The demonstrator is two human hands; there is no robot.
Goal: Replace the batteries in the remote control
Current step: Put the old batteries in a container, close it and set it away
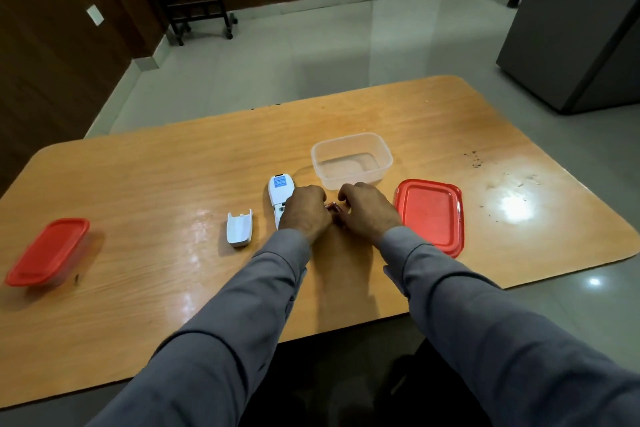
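Observation:
A white remote control (280, 191) lies face down on the wooden table (156, 184), its battery bay uncovered. Its white battery cover (239, 227) lies apart to the left. My left hand (304, 210) sits beside the remote's lower end, fingers curled, partly hiding it. My right hand (367, 208) is close by on the right, fingers curled. Between the two hands a small reddish battery (333, 207) shows, pinched by both sets of fingertips. How many batteries are held is hidden.
A clear plastic container (351, 159) stands open just behind my hands, its red lid (431, 215) lying to the right. A second container with a red lid (46, 251) sits at the table's left edge. Dark crumbs (474, 159) dot the right side.

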